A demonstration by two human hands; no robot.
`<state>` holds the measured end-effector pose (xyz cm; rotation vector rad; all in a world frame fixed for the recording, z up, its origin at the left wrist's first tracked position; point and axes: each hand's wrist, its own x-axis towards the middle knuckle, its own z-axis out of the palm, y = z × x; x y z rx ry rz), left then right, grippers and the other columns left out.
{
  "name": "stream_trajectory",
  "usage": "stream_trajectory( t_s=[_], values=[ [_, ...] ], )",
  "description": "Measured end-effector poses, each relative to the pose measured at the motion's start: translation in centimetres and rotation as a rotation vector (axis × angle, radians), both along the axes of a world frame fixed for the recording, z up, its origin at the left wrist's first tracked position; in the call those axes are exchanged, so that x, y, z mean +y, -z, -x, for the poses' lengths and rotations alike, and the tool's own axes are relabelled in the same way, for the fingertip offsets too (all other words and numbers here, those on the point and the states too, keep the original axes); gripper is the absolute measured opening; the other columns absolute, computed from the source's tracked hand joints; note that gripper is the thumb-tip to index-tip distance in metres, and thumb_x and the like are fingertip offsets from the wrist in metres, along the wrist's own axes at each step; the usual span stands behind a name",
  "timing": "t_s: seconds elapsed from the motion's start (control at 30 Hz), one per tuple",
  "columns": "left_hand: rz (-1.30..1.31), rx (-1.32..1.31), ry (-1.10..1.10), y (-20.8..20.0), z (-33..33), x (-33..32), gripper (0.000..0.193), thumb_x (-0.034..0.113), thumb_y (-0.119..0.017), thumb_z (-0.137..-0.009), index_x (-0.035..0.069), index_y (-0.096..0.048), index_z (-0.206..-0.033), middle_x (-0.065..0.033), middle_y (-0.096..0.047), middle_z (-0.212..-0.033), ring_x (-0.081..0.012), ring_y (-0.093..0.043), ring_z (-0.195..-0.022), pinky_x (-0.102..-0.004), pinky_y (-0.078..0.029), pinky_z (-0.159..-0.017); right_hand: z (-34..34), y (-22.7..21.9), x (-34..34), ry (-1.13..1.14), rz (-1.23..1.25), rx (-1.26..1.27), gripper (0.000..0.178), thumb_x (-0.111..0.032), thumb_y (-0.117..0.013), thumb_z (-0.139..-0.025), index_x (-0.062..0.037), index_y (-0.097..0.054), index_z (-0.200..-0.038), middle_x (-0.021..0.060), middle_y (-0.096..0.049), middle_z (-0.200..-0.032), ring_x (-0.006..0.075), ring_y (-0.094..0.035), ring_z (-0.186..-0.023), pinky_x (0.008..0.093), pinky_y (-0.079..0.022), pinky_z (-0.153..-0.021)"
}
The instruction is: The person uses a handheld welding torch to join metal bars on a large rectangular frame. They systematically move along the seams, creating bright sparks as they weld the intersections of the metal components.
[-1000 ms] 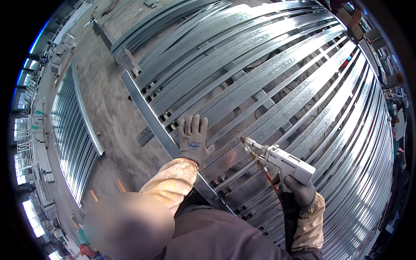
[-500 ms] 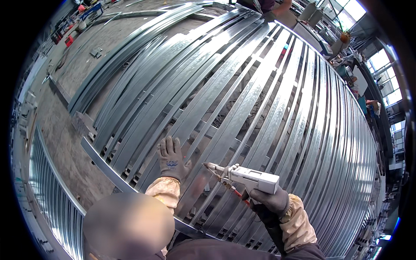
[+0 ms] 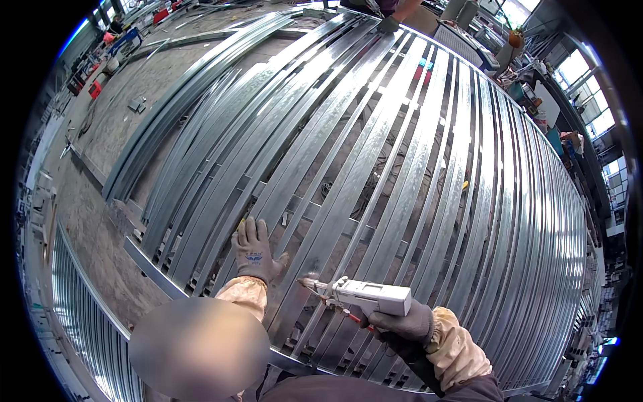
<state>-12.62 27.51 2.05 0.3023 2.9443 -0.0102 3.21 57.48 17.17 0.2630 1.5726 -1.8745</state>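
Note:
My gloved left hand (image 3: 256,253) lies palm down on the galvanized metal slats (image 3: 335,231), fingers stretched out and thumb apart. It holds nothing. My gloved right hand (image 3: 410,321) is wrapped round a handheld welding gun (image 3: 375,296) with a white box-shaped body and a dark lower handle. The gun's nozzle (image 3: 309,283) points left, close over a slat just right of my left thumb. Whether the tip touches the metal I cannot tell. A red piece (image 3: 353,315) shows under the front of the gun.
A metal end rail (image 3: 155,266) runs along the slats' near side. More slatted metal (image 3: 87,301) lies at lower left. Another person's gloved hand (image 3: 388,25) rests at the far end. Cables (image 3: 365,191) lie below the gaps. A blurred round patch (image 3: 199,348) covers the lower left.
Both hands and the welding gun have shifted a little left and nearer to me in the picture. The view has tilted slightly. My hold on the gun is unchanged.

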Motion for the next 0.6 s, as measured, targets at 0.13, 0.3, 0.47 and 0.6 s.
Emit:
stream_trajectory(
  t_s=[0.13,0.3,0.47,0.6],
  values=[
    [0.054,-0.05,0.032,-1.0,1.5,0.3,0.109,0.06,-0.081,-0.073,0.006,-0.03,-0.154,-0.0184,-0.028,-0.159,-0.0361,-0.026,-0.148,-0.0539,-0.024,-0.119,0.3,0.7,-0.1,-0.004,0.016,0.002,0.053,-0.016,-0.07,-0.096,-0.001,-0.052,-0.144,0.0054,-0.07,-0.101,0.0103,-0.064,-0.081,0.0275,-0.055,-0.07],
    [0.001,-0.056,0.239,-0.7,3.9,-0.6,0.125,0.076,-0.079,-0.064,0.009,-0.028,-0.156,-0.018,-0.029,-0.158,-0.0354,-0.027,-0.148,-0.0526,-0.021,-0.121,1.1,2.0,-0.3,-0.146,-0.004,-0.193,0.056,-0.017,-0.07,-0.097,-0.0029,-0.05,-0.147,0.0056,-0.07,-0.103,0.0112,-0.066,-0.082,0.0274,-0.056,-0.072],
    [0.116,0.002,0.624,0.1,6.2,-0.7,0.123,0.08,-0.072,-0.07,0.012,-0.025,-0.161,-0.0171,-0.021,-0.165,-0.0352,-0.016,-0.155,-0.0527,-0.009,-0.127,3.0,3.8,-4.1,-0.324,0.144,-0.132,0.056,-0.019,-0.07,-0.097,-0.0024,-0.05,-0.147,0.0037,-0.068,-0.103,0.0082,-0.062,-0.076,0.0265,-0.053,-0.068],
    [0.1,-0.081,0.646,0.0,6.6,0.2,0.115,0.078,-0.069,-0.074,0.017,-0.026,-0.162,-0.017,-0.016,-0.169,-0.0334,-0.009,-0.158,-0.054,-0.004,-0.128,3.8,6.0,-7.2,-0.385,0.16,-0.064,0.056,-0.019,-0.07,-0.097,-0.0018,-0.05,-0.147,0.0027,-0.068,-0.103,0.0061,-0.058,-0.076,0.0247,-0.051,-0.069]
  ],
)
